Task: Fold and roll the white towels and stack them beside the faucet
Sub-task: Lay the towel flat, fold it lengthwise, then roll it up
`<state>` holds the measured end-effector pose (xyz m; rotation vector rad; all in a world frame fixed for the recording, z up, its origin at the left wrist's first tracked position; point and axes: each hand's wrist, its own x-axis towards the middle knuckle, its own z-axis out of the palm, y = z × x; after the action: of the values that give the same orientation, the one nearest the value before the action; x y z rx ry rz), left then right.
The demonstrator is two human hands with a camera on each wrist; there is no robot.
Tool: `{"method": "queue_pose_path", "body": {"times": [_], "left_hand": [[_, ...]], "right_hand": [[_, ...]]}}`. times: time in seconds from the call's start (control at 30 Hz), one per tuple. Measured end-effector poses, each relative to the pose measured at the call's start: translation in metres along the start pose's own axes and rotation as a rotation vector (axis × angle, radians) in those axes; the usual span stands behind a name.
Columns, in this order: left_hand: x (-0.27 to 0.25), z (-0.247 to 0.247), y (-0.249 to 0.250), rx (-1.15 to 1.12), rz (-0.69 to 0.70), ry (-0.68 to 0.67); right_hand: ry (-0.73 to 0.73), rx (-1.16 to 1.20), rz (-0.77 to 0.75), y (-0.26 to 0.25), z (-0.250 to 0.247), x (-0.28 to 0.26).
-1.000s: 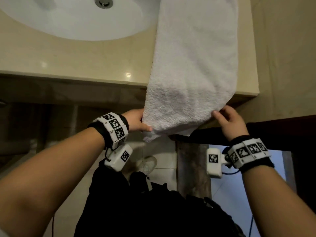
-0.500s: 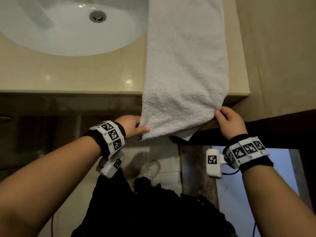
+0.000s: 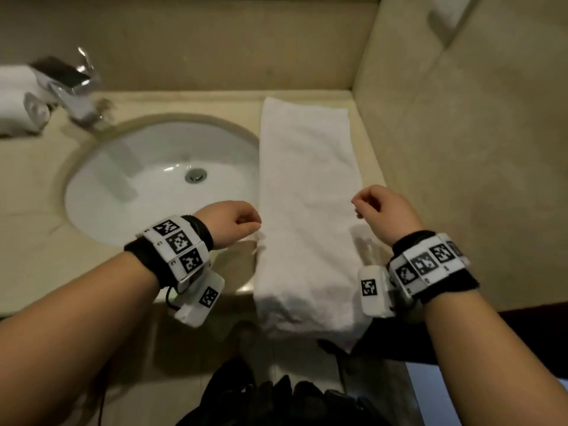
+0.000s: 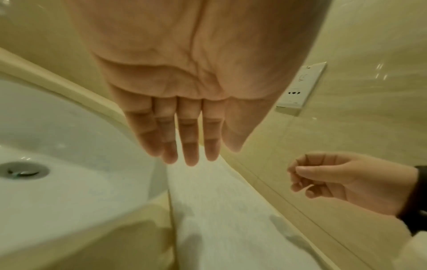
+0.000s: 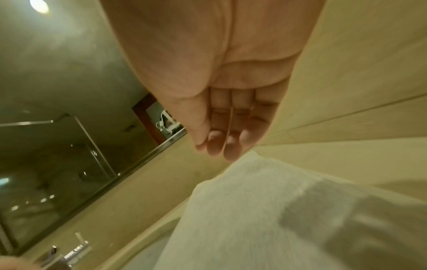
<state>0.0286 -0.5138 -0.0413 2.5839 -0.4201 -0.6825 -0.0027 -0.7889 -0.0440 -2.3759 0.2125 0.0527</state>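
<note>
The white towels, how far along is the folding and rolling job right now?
Done: one rolled towel already sits beside the faucet. In hand: nothing is gripped; the left hand and right hand hover empty over the folded towel, which lies as a long strip on the counter, its near end hanging over the edge. Left: rolling it and stacking it by the faucet.

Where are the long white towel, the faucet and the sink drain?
long white towel (image 3: 307,192), head view, middle of its flat top.
faucet (image 3: 72,87), head view, chrome body.
sink drain (image 3: 195,175), head view, metal plug.
</note>
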Motion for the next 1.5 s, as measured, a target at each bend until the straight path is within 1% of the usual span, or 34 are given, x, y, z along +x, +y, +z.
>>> {"method": "queue_pose_path", "body": {"times": [0.17,0.27,0.37,0.47,0.53,0.63,0.73,0.8,0.87,0.9,1.0,1.03,1.07,1.13,1.17,1.27,1.33,1.4,1.5], "left_hand": [[0.076,-0.042,-0.002,0.062,0.035,0.038],[0.144,-0.064,-0.007,0.172,0.074,0.043],[0.208,-0.077,-0.011,0.295,0.156,0.020],[0.252,-0.081,-0.022,0.371,0.166,-0.015],[0.270,-0.081,-0.030,0.400,0.211,0.031],[0.282,-0.078,-0.037,0.428,0.281,0.109],[0.282,-0.069,-0.036,0.472,0.345,0.142],[0.277,-0.063,-0.035,0.454,0.395,0.167],[0.270,-0.062,-0.038,0.398,0.409,0.178],[0.268,-0.063,-0.042,0.363,0.406,0.187],[0.258,-0.067,-0.048,0.221,0.395,0.208],[0.254,-0.070,-0.049,0.164,0.385,0.210],[0.252,-0.072,-0.048,0.097,0.357,0.207],[0.248,-0.077,-0.047,-0.035,0.262,0.191],[0.246,-0.079,-0.047,-0.091,0.214,0.177],[0.240,-0.082,-0.043,-0.190,0.125,0.129],[0.241,-0.090,-0.038,-0.271,0.085,0.130],[0.250,-0.111,-0.031,-0.352,0.052,0.194],[0.276,-0.156,-0.020,-0.360,0.038,0.355]], "right_hand": [[-0.088,-0.138,-0.042,-0.019,0.003,0.092],[-0.147,-0.215,-0.005,-0.017,0.013,0.158],[-0.231,-0.327,0.022,-0.008,0.025,0.214],[-0.276,-0.493,0.028,0.003,0.027,0.251],[-0.309,-0.538,0.056,0.010,0.024,0.266],[-0.354,-0.536,0.044,0.017,0.019,0.272],[-0.328,-0.544,-0.004,0.016,0.019,0.270],[-0.338,-0.579,-0.025,0.015,0.019,0.266],[-0.368,-0.595,-0.036,0.014,0.016,0.261],[-0.361,-0.581,-0.047,0.015,0.014,0.259],[-0.271,-0.469,-0.044,0.013,0.005,0.251],[-0.277,-0.443,-0.030,0.012,0.002,0.247],[-0.313,-0.443,-0.009,0.012,0.000,0.244],[-0.392,-0.475,0.044,0.014,-0.001,0.238],[-0.395,-0.477,0.072,0.016,-0.001,0.236],[-0.295,-0.371,0.164,0.020,-0.004,0.231],[-0.196,-0.260,0.181,0.014,-0.010,0.233],[-0.066,-0.169,0.147,-0.003,-0.022,0.245],[0.146,-0.048,0.059,-0.039,-0.045,0.280]]}}
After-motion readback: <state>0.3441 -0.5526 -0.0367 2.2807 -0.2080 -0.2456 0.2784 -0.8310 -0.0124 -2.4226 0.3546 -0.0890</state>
